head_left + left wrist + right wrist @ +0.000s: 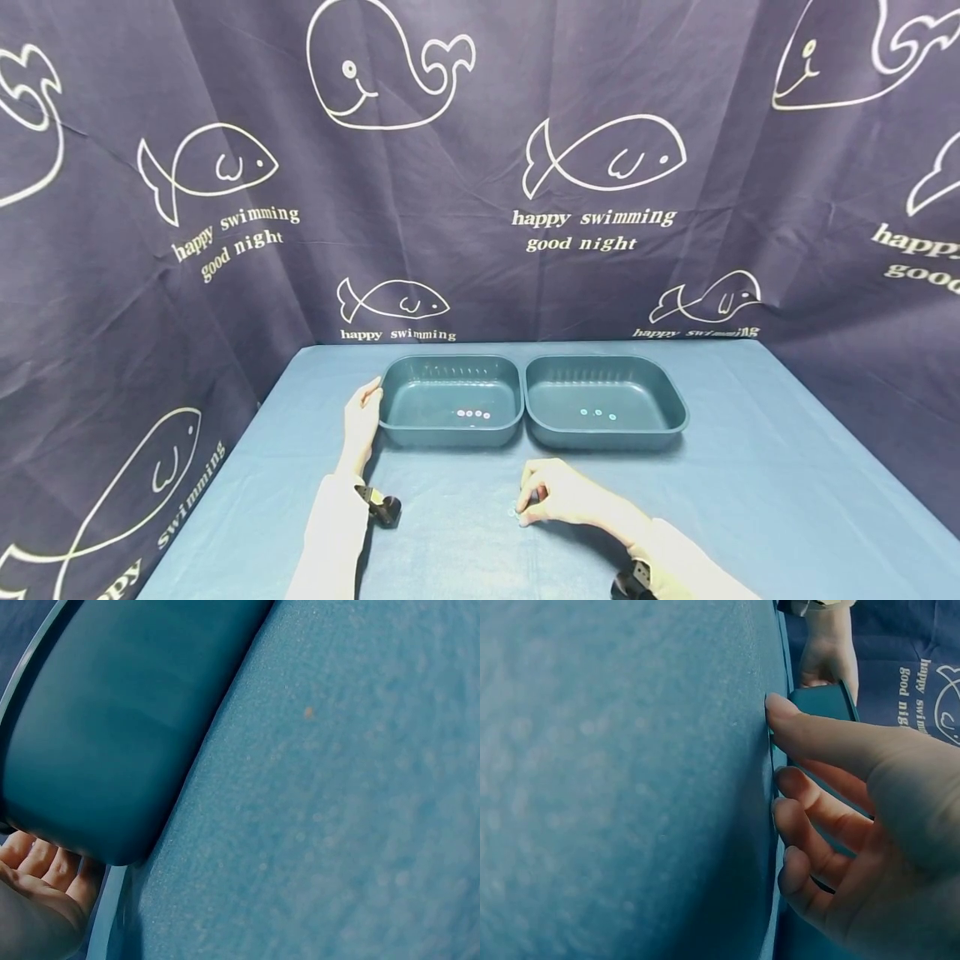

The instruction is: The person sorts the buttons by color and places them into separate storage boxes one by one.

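Observation:
My left hand rests against the left end of the left teal basin; in the left wrist view its fingers lie along the outer wall. In front of the basins, my right hand is low over the table, thumb and index finger pinched at a small light-blue round button. The right wrist view shows the thumb tip down at the cloth and the other fingers loosely curled; the button is mostly hidden there. Several pink buttons lie in the left basin.
A right teal basin stands right beside the left one and holds several light-green buttons. Blue cloth covers the table. A dark curtain with white fish and whale prints hangs behind and at the sides.

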`<control>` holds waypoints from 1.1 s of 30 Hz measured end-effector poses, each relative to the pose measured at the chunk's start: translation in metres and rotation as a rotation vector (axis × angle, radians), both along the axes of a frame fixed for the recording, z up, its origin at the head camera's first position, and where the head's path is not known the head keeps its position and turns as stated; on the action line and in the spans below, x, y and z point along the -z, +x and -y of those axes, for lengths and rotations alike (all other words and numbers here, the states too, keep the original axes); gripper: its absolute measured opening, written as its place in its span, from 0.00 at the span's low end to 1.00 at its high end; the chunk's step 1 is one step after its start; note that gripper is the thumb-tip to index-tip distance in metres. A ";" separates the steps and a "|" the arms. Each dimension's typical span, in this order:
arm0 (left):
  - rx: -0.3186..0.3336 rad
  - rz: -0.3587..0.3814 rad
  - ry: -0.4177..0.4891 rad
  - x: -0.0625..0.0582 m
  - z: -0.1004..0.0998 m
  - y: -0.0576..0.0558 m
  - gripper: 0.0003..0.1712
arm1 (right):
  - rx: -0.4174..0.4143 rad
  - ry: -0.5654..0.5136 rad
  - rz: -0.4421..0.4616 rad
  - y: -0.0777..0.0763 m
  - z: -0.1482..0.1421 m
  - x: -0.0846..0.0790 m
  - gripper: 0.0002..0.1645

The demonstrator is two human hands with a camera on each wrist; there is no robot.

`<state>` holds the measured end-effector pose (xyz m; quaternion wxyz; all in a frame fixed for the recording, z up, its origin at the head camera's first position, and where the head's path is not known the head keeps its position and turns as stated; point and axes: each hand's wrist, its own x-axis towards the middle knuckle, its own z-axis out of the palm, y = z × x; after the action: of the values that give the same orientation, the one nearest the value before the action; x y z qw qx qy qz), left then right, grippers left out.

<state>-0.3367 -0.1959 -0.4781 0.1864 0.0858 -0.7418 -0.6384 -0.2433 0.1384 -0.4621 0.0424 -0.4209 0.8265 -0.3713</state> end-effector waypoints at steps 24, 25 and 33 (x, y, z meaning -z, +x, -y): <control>-0.006 -0.013 0.002 0.000 0.000 0.000 0.21 | 0.006 -0.015 0.029 0.000 -0.001 0.003 0.08; -0.005 -0.015 0.000 0.000 0.000 0.000 0.21 | 0.004 -0.014 0.024 -0.001 -0.001 0.003 0.08; -0.006 -0.011 -0.002 0.000 -0.001 0.000 0.21 | -0.030 0.009 -0.048 -0.002 0.000 0.003 0.04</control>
<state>-0.3367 -0.1953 -0.4776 0.1927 0.0844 -0.7412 -0.6375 -0.2454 0.1381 -0.4647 0.0298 -0.4418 0.8225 -0.3568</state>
